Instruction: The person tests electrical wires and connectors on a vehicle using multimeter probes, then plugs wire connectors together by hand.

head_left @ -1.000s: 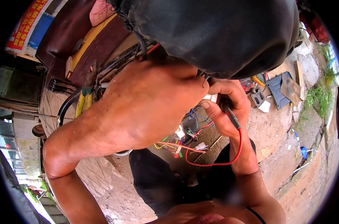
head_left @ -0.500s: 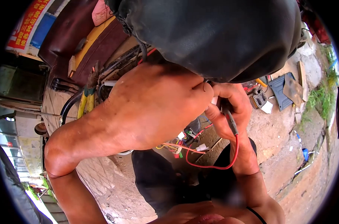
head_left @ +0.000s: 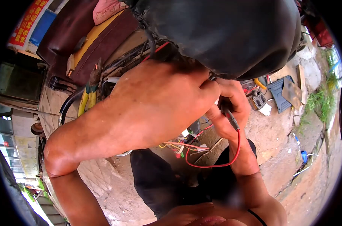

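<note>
One slim, dark, red-wired probe [head_left: 231, 119], clamped in my right hand [head_left: 241, 107], seems mid-placement; left hand's [head_left: 171, 98] grip, I can't tell; steadiness needed.

Daylight fills the scene, strong on the pale ground [head_left: 272, 147] at right and washing out to white along the lower left edge. The black cover [head_left: 231, 37] carries a soft sheen (its underside sinks into shadow); the hollow among the right hand's fingers [head_left: 230, 89] is murky. Fisheye distortion bends everything within a dark round border, and a smudgy blur sits low, right of centre.
</note>
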`<state>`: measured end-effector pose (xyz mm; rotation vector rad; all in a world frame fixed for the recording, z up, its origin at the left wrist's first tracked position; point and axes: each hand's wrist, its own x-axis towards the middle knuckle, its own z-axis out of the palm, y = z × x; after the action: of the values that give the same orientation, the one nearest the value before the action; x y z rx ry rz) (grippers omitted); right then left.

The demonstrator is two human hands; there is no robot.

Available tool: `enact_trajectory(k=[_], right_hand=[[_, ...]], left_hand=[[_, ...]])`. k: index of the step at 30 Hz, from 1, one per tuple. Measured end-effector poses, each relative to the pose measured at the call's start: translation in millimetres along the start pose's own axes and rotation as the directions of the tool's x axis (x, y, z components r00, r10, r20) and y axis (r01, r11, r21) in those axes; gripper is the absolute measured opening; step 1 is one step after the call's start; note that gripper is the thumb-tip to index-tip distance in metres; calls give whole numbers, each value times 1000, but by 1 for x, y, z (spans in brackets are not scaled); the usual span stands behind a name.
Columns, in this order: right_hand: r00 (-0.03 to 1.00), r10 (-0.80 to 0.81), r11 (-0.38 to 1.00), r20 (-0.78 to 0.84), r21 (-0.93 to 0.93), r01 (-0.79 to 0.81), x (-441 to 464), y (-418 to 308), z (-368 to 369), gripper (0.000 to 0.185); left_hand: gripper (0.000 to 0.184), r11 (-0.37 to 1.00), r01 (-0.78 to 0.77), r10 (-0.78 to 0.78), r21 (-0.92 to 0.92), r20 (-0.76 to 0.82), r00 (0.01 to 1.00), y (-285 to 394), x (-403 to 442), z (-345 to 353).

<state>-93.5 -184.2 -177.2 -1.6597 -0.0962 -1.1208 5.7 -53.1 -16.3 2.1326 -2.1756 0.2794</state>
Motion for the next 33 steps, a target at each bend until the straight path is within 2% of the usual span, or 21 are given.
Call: enact_trajectory(k=[2, 5, 8, 11, 14, 22, 29, 33], right_hand=[[1000, 5, 1000, -1, 16, -5, -2, 3, 0, 30], [996, 89, 996, 1, -16, -89, -3, -3, -2, 30], [997, -65, 991, 42, -116, 69, 3, 0, -5, 29], [996, -11, 969, 84, -246, 31, 4, -10, -9, 28], [993, 34, 958, 116, -286, 0, 1, -10, -10, 28], [989, -110, 965, 96, -228, 130, 0, 4, -8, 30], [977, -174, 960, 121, -201, 196, 3, 9, -10, 30], [981, -162, 966, 110, -188, 180, 3, 9, -9, 30]], left_hand=[[12, 997, 50, -47, -53, 47, 998, 0, -1, -6], [13, 997, 73, -70, -31, 81, 994, -2, -4, -15], [14, 997, 77, -74, -20, 97, 992, -7, -7, -18], [14, 997, 81, -80, 1, 117, 990, -9, -8, -20], [14, 997, 71, -72, 10, 123, 990, -9, -8, -19], [15, 995, 60, -53, -84, 83, 995, -8, -4, -14], [14, 997, 47, -42, -54, 96, 995, -6, -2, -16], [14, 1000, 26, -27, 8, 114, 993, -4, -1, -14]])
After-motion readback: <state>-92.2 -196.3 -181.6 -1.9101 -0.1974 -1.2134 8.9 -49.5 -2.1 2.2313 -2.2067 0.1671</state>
